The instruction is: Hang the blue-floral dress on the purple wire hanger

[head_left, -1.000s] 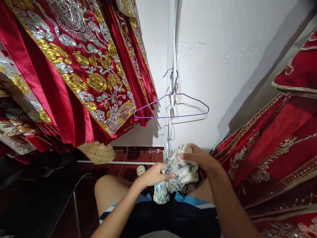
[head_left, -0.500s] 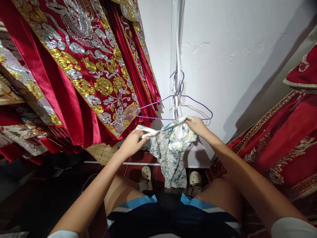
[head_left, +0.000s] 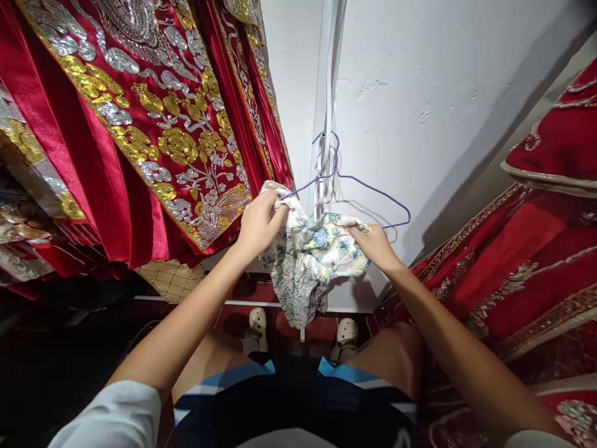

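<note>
A purple wire hanger (head_left: 368, 185) hangs by its hook from a white strap against the wall. Between my hands is a white garment with a blue and yellow floral print (head_left: 326, 246), its lower part dangling above the floor. My left hand (head_left: 261, 225) grips one shoulder side of it, at the hanger's left end, which the cloth covers. My right hand (head_left: 375, 246) pinches the opposite upper edge, just below the hanger's bottom bar. The hanger's right end is bare of cloth.
Red gowns with gold and silver embroidery (head_left: 180, 146) hang close on the left. More red beaded dresses (head_left: 513, 267) crowd the right. A white wall (head_left: 396, 81) with scuffs stands ahead; my feet in cream clogs (head_left: 347, 333) rest on red tiles.
My left hand has risen and brought the garment's left side over the hanger's left end. The hanger has tilted, its right end slightly lower. My right hand keeps its hold.
</note>
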Tool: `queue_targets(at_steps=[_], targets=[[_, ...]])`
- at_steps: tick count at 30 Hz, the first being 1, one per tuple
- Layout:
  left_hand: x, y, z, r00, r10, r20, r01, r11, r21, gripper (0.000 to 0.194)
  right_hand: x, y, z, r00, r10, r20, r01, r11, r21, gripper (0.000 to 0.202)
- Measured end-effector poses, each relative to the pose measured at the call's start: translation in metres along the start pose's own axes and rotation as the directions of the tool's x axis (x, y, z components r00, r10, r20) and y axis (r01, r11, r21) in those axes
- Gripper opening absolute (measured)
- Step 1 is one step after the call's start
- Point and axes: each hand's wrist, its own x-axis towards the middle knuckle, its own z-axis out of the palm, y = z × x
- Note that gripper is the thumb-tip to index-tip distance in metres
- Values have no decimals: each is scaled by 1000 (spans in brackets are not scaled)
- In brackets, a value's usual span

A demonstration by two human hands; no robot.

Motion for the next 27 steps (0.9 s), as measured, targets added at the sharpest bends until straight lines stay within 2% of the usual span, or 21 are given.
queue_targets(at_steps=[3, 4, 6, 8, 10, 12, 16, 18, 19, 21, 23, 24, 25, 27], targets=[[22, 1, 8, 998, 21, 57, -19, 999, -32, 17, -1, -1, 0, 999, -30, 24, 30, 1000, -3, 36], [26, -2, 10, 998, 22, 63, -18, 998, -56, 20, 0, 0, -3, 998, -60, -15, 60, 998, -15, 31], [29, -8, 12, 998, 14, 60, -9, 997, -81, 22, 2, 4, -14, 975, -123, -183, 118, 992, -35, 18], [29, -13, 13, 998, -7, 65, 12, 997, -72, 24, 8, 12, -28, 921, -145, -363, 137, 989, -48, 48], [28, -15, 12, 996, -31, 78, 36, 997, -65, 27, 19, 20, -43, 898, -135, -418, 114, 991, -76, 75], [29, -12, 10, 995, -37, 90, 43, 997, -67, 27, 34, 27, -56, 924, -137, -357, 96, 987, -131, 74], [34, -9, 2, 998, -24, 65, 25, 999, -22, 27, 57, 28, -77, 970, -124, -211, 85, 979, -184, 27], [34, -17, -6, 999, -34, 4, 34, 999, 17, 28, 56, 21, -88, 996, -15, -92, 5, 994, -111, 20], [34, -22, -10, 999, -44, -32, 45, 999, 29, 27, 53, 17, -94, 997, 72, 5, -72, 996, -44, 20], [31, -35, -17, 992, -102, -74, 102, 995, -6, 25, 42, 8, -102, 946, 233, 227, -267, 955, 133, 27], [26, -43, -19, 979, -198, -50, 191, 975, -116, 23, 29, 0, -102, 891, 256, 375, -381, 870, 313, 38], [24, -45, -18, 973, -228, -21, 221, 960, -170, 23, 23, -3, -98, 893, 221, 391, -374, 849, 374, 43], [23, -44, -16, 972, -233, 13, 231, 951, -208, 24, 18, -4, -91, 923, 162, 350, -304, 864, 401, 47], [20, -39, -10, 982, -175, 76, 187, 961, -203, 26, 9, -3, -72, 981, -7, 193, -54, 948, 314, 57]])
